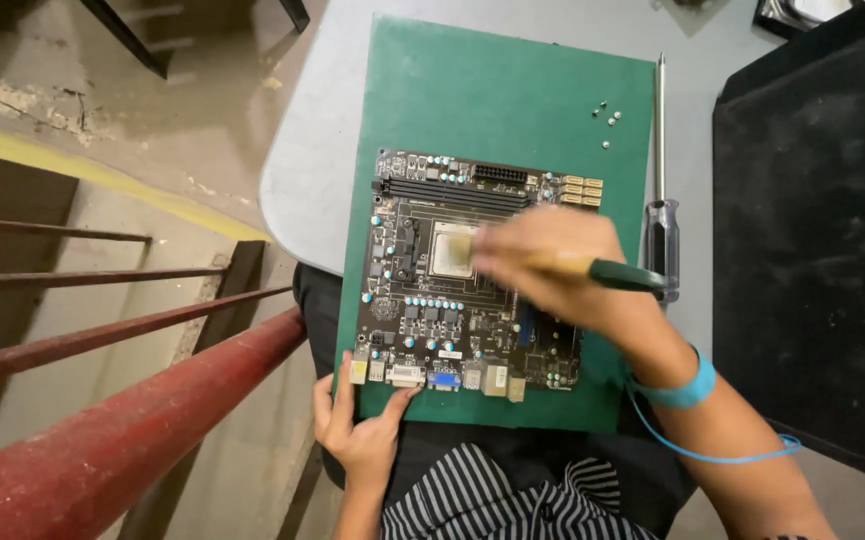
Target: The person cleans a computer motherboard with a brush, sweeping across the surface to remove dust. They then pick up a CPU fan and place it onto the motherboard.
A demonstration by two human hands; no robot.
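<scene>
- A worn concrete floor (152, 130) with a yellow stripe and a red railing (102, 420) fills the side from 7 to 10 o'clock. A pale grey counter (312, 150) takes the middle, and a black slab (812, 230) lies at 3 o'clock.
- A green mat (512, 100) lies on the counter, its near edge over the person's lap.
- A black circuit board (432, 320) rests flat on the mat's lower half, its connector ports along the 6 o'clock edge and a silvery square chip (449, 248) near the centre.
- The right hand (552, 265), motion-blurred, is closed around a brush (592, 268) with a tan and dark green handle. The tip sits on the chip, so the step in hand looks like brushing the chip clean.
- The left hand (362, 425) rests at 6 o'clock, fingers spread against the mat's edge just below the ports, steadying it and holding nothing.
- A blue wrist strap (687, 388) with a coiled cord circles the right wrist.
- A screwdriver (660, 210) lies at 2 o'clock, just off the mat.
- Four small screws (607, 117) sit loose at 1 o'clock.
- The next move likely calls for short, light strokes, with the left hand keeping the mat from sliding.
</scene>
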